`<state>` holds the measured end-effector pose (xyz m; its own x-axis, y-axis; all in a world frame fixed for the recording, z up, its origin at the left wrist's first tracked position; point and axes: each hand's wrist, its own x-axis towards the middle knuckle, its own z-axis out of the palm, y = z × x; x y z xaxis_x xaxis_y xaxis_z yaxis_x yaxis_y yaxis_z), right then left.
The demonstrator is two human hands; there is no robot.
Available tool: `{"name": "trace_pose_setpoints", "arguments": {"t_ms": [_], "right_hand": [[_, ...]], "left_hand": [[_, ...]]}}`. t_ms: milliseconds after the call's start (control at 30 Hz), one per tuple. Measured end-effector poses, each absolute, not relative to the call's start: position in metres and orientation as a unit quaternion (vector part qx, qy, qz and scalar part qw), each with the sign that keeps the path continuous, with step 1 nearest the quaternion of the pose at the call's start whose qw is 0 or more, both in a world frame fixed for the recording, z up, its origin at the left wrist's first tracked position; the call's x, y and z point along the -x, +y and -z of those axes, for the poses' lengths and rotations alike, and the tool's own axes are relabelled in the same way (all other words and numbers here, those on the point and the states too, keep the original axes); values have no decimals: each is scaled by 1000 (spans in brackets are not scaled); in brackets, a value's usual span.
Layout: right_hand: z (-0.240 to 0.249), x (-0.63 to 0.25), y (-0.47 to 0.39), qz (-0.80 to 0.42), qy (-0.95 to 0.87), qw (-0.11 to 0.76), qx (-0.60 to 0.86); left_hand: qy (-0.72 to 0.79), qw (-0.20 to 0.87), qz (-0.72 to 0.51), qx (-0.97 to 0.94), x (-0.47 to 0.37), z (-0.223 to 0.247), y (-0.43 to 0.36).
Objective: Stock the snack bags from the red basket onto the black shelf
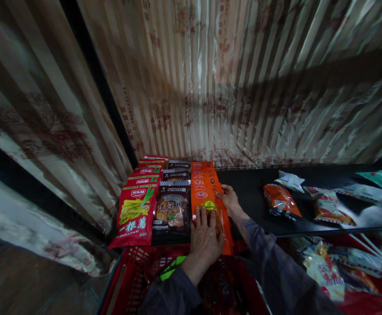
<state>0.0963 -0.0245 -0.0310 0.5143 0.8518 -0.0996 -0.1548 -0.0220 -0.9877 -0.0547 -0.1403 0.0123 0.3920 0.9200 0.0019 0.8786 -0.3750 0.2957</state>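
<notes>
Orange snack packets [199, 188] lie overlapped in a row on a black shelf [243, 183]. My left hand [206, 236] rests flat on the front orange packet, fingers stretched out and slightly apart. At the row's right edge, my right hand [229, 200] has its thumb and fingers bent against the side of the orange packets; whether it pinches one is hard to make out. Just left of them sits a row of dark potato-chip packets [172, 205]. Beyond that, at the shelf's left end, red snack packets [136, 214] overlap in another row.
Below the shelf edge is a red basket [122, 280] with packets inside. Loose snack bags, including an orange bag [280, 199] and a white bag [329, 205], lie farther right. More bags [324, 269] sit lower right. A curtain [184, 87] hangs behind, beside a black post [95, 83].
</notes>
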Motion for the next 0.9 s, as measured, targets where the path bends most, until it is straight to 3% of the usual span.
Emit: {"name": "trace_pose_setpoints", "arguments": {"t_ms": [233,900], "right_hand": [[19,-95,-30,-467,-267,618,573],[19,-94,-28,-445,-257,622,591]], "left_hand": [[544,122,-78,-826,55,-10,-140],[540,118,-83,-829,56,-8,-140]]}}
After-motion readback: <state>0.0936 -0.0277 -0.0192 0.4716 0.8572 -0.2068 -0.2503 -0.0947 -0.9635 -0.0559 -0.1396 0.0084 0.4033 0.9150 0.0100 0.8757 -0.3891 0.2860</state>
